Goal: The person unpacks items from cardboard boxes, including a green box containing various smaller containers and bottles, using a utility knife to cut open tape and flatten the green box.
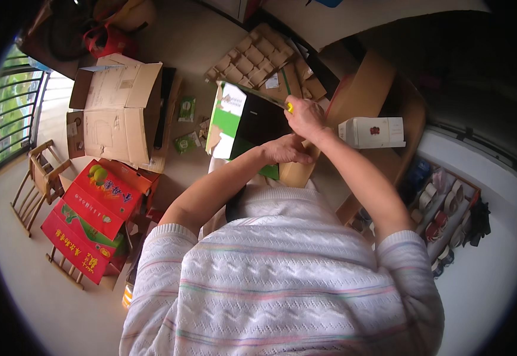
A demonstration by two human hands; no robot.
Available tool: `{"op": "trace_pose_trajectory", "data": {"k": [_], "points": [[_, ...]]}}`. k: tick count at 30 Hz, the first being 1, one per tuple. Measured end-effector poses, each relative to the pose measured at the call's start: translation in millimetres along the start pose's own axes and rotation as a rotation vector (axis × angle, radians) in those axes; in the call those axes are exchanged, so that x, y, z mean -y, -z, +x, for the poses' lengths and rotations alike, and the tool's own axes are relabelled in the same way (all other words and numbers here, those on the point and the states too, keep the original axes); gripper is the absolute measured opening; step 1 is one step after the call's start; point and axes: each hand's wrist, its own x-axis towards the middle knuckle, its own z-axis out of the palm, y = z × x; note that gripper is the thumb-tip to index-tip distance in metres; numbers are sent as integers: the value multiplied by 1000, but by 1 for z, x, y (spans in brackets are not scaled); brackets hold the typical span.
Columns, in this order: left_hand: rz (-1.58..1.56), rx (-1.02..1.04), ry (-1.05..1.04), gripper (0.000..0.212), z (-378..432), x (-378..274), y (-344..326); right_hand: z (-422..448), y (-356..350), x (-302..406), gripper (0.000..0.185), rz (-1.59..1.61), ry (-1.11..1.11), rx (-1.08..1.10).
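Observation:
A cardboard box with a green and white printed side [226, 120] stands before me, its dark inside showing. My right hand [305, 116] is closed around a yellow-handled tool [290, 107] at the box's upper right edge; the fist hides most of the tool, so its kind cannot be told. Just below it, my left hand [287, 150] lies against the brown cardboard flap [300, 167] on the box's near right side. Its fingers are bent, and whether they pinch the cardboard cannot be told.
Moulded pulp trays [256, 55] lie beyond the box, with flattened cardboard [285, 82]. To the left are an opened brown carton [116, 111], a red printed carton [94, 213] and green packets [187, 109]. A white box [374, 132] and a shoe rack [445, 213] are at the right.

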Motion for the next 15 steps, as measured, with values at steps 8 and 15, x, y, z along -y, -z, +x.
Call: {"op": "trace_pose_trajectory", "data": {"k": [8,15], "points": [[961,-53,479,48,-5,117,36,-26,-2,-19,16,-26,50,10],[1329,245,561,37,8,145,59,-59,-14,-6,17,45,85,14]]}}
